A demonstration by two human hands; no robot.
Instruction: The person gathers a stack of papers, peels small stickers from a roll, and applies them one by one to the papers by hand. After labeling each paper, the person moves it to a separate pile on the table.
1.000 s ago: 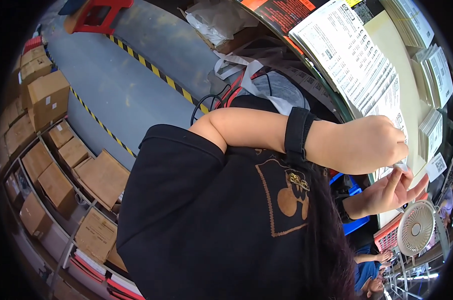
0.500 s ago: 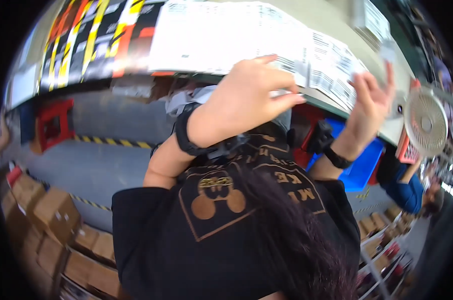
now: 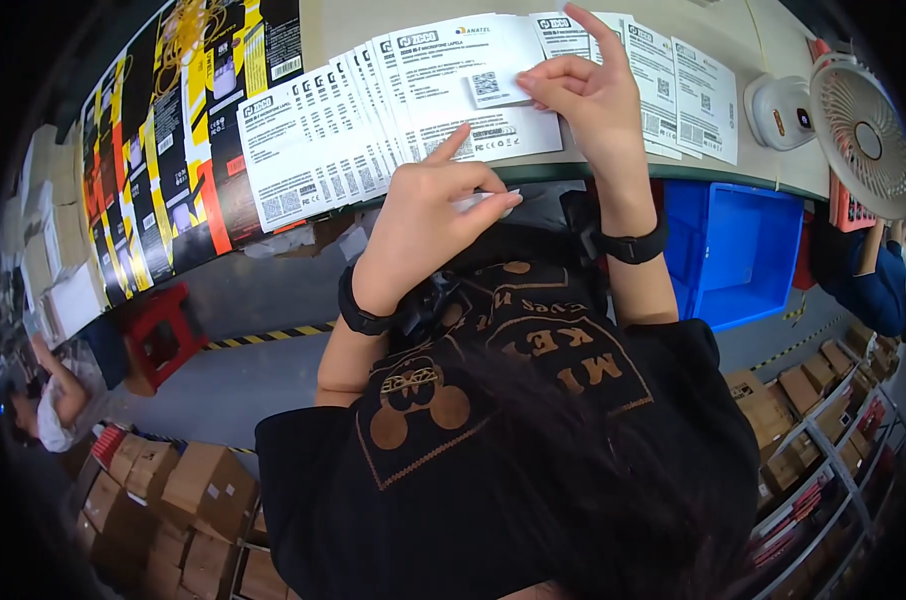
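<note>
The worktop [image 3: 353, 22] carries a fanned row of printed white sheets [image 3: 653, 100] along the middle of its near edge, with black-and-yellow boxes [image 3: 178, 170] toward its left end. The front sheet [image 3: 428, 95] would best be kept from sliding: the left hand [image 3: 428, 210] stretches an index finger over its near border, and a light press there should steady it. The right hand [image 3: 605, 110] is over the sheet's right part, its grip pinching a white label [image 3: 486, 86] by the right end. Holding only that margin and squaring the free corners with the print seems wise. The label lies over the sheet, code side up, long axis roughly along the worktop's near edge, free end pointing left; contact is unclear. The left grip seems to pinch a white scrap [image 3: 470, 203], best kept clear
</note>
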